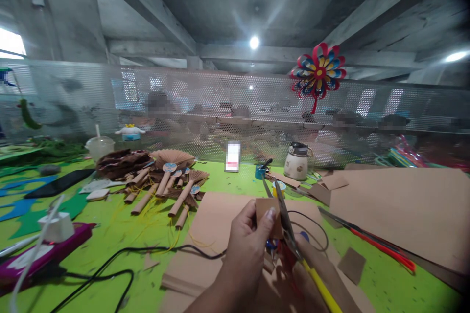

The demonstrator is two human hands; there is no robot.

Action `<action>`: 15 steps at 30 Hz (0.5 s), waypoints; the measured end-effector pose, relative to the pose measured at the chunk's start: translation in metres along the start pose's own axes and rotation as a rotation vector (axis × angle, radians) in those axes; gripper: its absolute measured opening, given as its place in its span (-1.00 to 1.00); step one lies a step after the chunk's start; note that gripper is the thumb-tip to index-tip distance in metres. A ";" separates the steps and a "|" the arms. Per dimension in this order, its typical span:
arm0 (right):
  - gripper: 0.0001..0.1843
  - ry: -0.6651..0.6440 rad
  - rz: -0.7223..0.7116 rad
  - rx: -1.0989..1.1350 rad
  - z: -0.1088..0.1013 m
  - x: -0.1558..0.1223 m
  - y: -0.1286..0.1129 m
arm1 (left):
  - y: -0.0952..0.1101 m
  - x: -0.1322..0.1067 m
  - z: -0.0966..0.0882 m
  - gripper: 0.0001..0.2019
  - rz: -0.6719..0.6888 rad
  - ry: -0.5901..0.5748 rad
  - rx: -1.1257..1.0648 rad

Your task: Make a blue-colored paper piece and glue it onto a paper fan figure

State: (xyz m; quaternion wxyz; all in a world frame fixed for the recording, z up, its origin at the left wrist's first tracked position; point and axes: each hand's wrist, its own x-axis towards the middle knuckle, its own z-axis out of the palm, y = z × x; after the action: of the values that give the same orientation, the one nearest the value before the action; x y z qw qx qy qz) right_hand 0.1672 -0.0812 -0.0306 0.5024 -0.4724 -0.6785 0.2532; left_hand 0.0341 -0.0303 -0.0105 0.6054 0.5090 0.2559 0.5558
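My left hand (pixel 246 244) is closed on a small piece of brown paper (pixel 265 206), thumb pressed over its front. Along the paper's right edge run the spread blades of a pair of scissors (pixel 288 227) with a yellow handle. My right hand (pixel 325 269) grips these scissors; the handle partly hides its fingers. Under both hands lie larger sheets of brown paper (pixel 216 210). A small brown paper scrap (pixel 351 265) rests to the right of my right hand.
Brown pleated paper fans with rolled handles (pixel 172 161) lie left of centre. A black cable (pixel 147 249) crosses from a purple power strip (pixel 47 257). Red-handled scissors (pixel 382 247) lie at right beside a big brown sheet (pixel 400 205). Behind stand a jug (pixel 296 162) and a lit phone (pixel 232 155).
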 end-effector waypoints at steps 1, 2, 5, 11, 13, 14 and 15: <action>-0.49 -0.001 -0.003 -0.003 0.000 0.000 0.000 | 0.000 0.000 0.000 -0.77 -0.002 -0.002 -0.007; -0.48 -0.002 -0.005 -0.006 0.000 0.000 0.000 | 0.000 0.000 0.000 -0.77 -0.002 -0.002 -0.011; -0.45 -0.005 -0.010 -0.013 0.000 0.000 -0.001 | 0.002 0.000 0.000 -0.76 0.002 0.003 -0.003; -0.42 0.003 -0.021 -0.028 -0.001 0.001 -0.002 | 0.001 0.002 0.001 -0.77 -0.017 0.004 -0.008; -0.42 0.005 -0.024 -0.032 -0.001 0.001 -0.002 | 0.001 0.002 0.001 -0.78 -0.017 0.000 -0.014; -0.42 0.005 -0.025 -0.033 -0.001 0.001 -0.003 | 0.002 0.001 0.000 -0.79 -0.016 -0.004 -0.013; -0.42 0.005 -0.026 -0.035 -0.002 0.001 -0.003 | 0.002 0.001 0.000 -0.80 -0.015 -0.003 -0.009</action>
State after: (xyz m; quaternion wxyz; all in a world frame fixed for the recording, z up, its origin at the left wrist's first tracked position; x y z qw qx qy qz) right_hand 0.1678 -0.0819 -0.0274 0.4990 -0.4728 -0.6876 0.2337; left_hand 0.0335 -0.0301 -0.0081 0.6123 0.5053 0.2563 0.5514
